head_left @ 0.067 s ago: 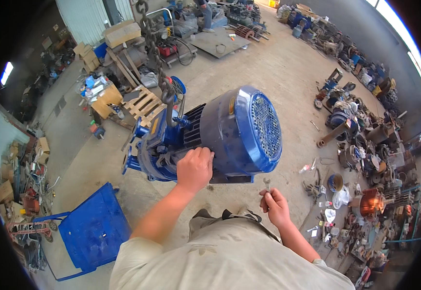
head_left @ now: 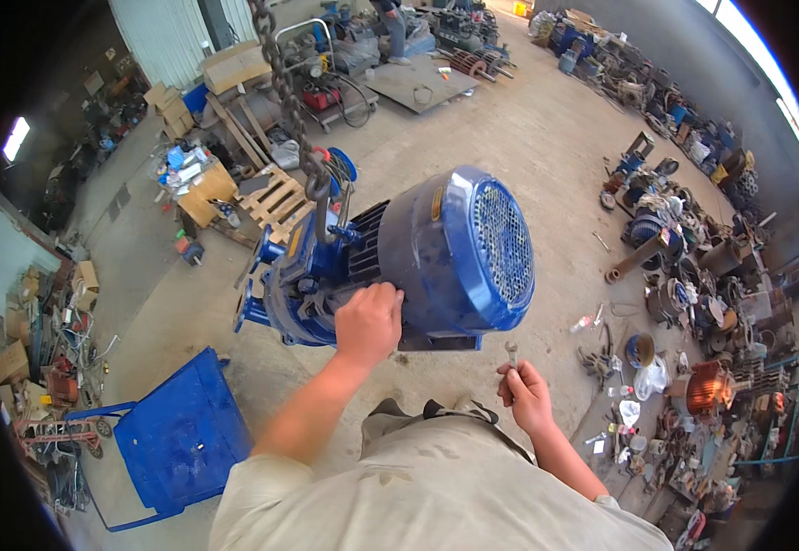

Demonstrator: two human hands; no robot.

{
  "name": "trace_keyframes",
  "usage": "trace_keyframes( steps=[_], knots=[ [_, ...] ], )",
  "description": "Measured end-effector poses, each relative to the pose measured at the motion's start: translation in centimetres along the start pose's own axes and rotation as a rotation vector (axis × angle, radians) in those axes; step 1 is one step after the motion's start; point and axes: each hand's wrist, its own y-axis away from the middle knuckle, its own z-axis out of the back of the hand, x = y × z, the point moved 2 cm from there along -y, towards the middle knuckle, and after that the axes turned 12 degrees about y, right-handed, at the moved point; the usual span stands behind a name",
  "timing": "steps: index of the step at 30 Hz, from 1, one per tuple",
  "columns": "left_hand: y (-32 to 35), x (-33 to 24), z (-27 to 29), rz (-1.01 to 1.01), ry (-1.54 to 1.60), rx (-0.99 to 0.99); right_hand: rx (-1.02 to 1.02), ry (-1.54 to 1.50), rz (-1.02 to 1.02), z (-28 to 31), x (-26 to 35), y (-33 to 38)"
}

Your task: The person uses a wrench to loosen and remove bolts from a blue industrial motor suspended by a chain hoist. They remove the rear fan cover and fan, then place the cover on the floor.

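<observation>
A blue electric motor (head_left: 418, 248) hangs before me from a chain hook (head_left: 318, 188), its mesh fan cover to the right and a flanged pump-like end to the left. My left hand (head_left: 369, 321) is closed against the motor's near side, knuckles up; its fingertips are partly hidden. Lower right, apart from the motor, my right hand (head_left: 525, 397) grips a small open-end wrench (head_left: 512, 353), whose jaw sticks up above the fingers.
A blue flat cart (head_left: 182, 436) lies on the floor at left. Behind the motor are a wooden pallet (head_left: 277, 208) and a box-topped stand (head_left: 207, 191). Heaped motor parts and a copper-wound rotor (head_left: 707, 389) line the right. A person (head_left: 392, 32) stands far back.
</observation>
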Motion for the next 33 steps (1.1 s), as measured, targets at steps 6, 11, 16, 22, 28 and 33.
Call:
trace_keyframes(
  steps=[6,11,16,22,28,33],
  knots=[
    [1.1,-1.5,-1.1,0.160,-0.126,-0.176,-0.085,0.089,-0.041,6.9,-6.2,0.2],
    [1.3,-2.6,-2.0,0.222,-0.145,-0.279,-0.240,0.403,-0.147,14.3,-13.4,0.0],
    [1.8,-1.8,-2.7,0.415,-0.120,-0.232,-0.441,0.549,-0.310,23.2,-26.6,1.6],
    [2.3,-2.0,-3.3,0.262,-0.214,-0.359,-0.197,1.572,-0.257,32.4,-45.2,11.4],
    [2.3,-2.3,-3.4,0.389,-0.207,-0.367,-0.528,0.609,-0.966,37.7,-46.4,14.8],
    [1.3,-2.5,-3.7,0.337,-0.236,-0.378,-0.571,0.302,-0.850,37.5,-41.9,8.6]
  ],
)
